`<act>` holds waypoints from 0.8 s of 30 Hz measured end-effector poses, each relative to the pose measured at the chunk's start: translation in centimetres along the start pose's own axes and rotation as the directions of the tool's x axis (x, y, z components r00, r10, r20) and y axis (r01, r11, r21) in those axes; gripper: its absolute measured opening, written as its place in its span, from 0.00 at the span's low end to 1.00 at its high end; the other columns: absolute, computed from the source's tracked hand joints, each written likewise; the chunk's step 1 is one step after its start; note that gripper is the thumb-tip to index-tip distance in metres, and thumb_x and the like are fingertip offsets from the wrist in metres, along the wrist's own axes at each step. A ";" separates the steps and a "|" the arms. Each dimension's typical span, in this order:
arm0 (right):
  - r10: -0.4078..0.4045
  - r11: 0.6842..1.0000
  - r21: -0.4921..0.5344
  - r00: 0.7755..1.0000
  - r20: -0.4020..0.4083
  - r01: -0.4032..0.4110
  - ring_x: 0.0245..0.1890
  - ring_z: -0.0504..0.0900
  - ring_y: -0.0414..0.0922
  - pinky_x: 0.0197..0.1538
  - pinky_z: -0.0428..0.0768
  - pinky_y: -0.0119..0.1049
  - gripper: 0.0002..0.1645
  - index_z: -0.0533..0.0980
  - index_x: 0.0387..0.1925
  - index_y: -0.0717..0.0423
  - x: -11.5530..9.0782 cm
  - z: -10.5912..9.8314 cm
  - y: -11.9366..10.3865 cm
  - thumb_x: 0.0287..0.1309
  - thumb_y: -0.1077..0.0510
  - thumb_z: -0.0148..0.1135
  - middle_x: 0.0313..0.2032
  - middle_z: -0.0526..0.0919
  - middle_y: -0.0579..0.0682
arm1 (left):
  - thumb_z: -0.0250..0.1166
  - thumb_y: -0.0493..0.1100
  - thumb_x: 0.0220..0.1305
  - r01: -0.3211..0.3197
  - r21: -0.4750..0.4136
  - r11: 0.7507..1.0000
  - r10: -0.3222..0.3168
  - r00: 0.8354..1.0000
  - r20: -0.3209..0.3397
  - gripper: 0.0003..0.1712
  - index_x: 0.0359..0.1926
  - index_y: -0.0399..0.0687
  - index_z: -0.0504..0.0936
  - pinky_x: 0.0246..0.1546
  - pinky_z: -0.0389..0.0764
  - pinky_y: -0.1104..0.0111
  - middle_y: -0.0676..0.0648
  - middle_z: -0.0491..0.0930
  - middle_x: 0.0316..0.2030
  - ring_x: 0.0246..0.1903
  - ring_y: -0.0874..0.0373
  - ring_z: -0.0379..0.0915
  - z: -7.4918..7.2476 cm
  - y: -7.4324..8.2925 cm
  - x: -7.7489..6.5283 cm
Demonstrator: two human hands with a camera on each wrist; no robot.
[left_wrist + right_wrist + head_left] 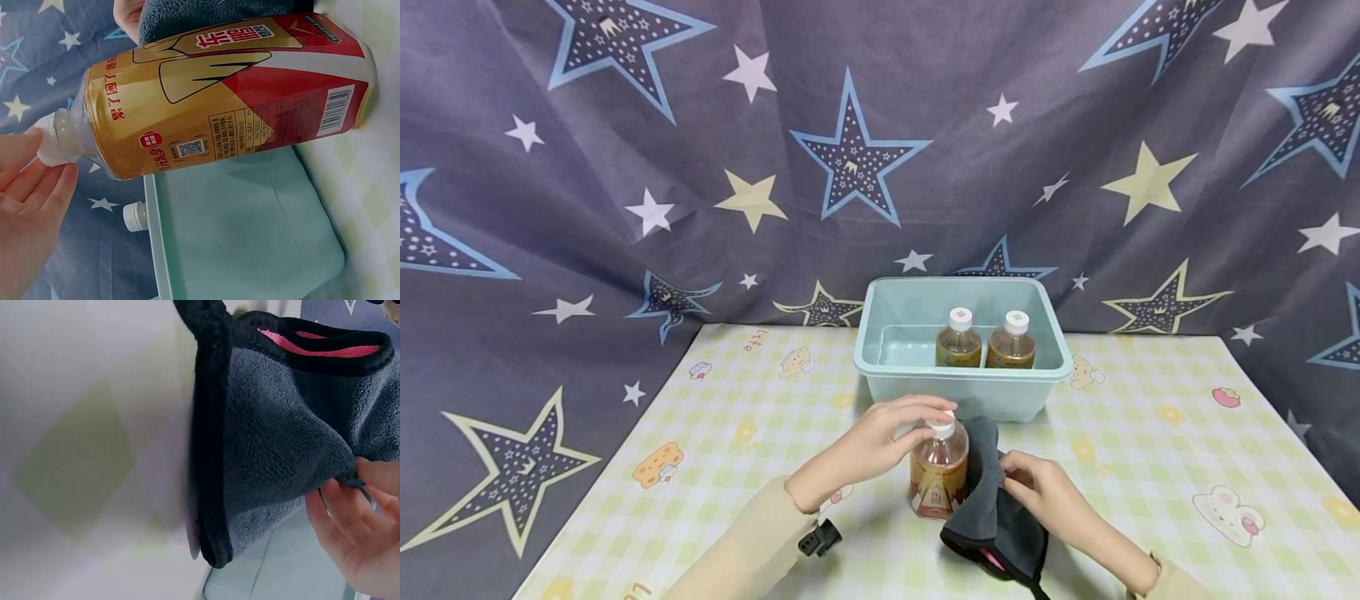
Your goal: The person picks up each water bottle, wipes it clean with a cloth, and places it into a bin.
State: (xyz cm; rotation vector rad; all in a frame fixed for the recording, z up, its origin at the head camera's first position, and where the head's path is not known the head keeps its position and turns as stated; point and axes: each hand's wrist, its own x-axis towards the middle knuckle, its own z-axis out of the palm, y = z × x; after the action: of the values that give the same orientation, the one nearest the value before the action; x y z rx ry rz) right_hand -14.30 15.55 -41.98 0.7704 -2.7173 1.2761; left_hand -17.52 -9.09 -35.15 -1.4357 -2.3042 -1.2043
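Observation:
A drink bottle (938, 483) with a gold and red label and a white cap stands upright on the checked tablecloth. My left hand (880, 437) pinches its cap (55, 140) between thumb and fingers, as the left wrist view shows closely. Right beside the bottle is a dark grey fleecy cloth (985, 504) with black edging and some pink inside. A fold of the cloth (281, 425) is pinched by my right hand (1048, 496), the thumb in front and the fingers partly behind. The cloth stands bunched up against the bottle's right side.
Behind the hands sits a light blue tub (955, 392). Two capped bottles, one left (958, 350) and one right (1011, 350), stand inside it. A small black device (820, 538) is at the left wrist. A starry curtain (850, 242) hangs behind the table.

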 end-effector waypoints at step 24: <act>-0.082 0.996 -0.039 0.994 -0.075 0.079 0.29 0.79 0.39 0.30 0.79 0.29 0.08 0.75 0.30 0.59 1.7 -1.5 -2.7 0.47 0.71 0.59 0.31 0.80 0.50 | 0.65 0.39 0.51 0.027 0.070 0.997 -0.010 0.974 -0.226 0.06 0.32 0.43 0.81 0.38 0.75 0.78 0.50 0.78 0.37 0.35 0.63 0.75 1.1 0.2 0.1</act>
State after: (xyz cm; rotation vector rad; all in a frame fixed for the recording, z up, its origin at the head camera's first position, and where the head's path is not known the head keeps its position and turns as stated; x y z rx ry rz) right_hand -14.84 14.47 -38.60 0.8013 -2.6142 1.2105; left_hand -17.13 -8.18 -35.70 -1.1878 -2.1875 -1.2065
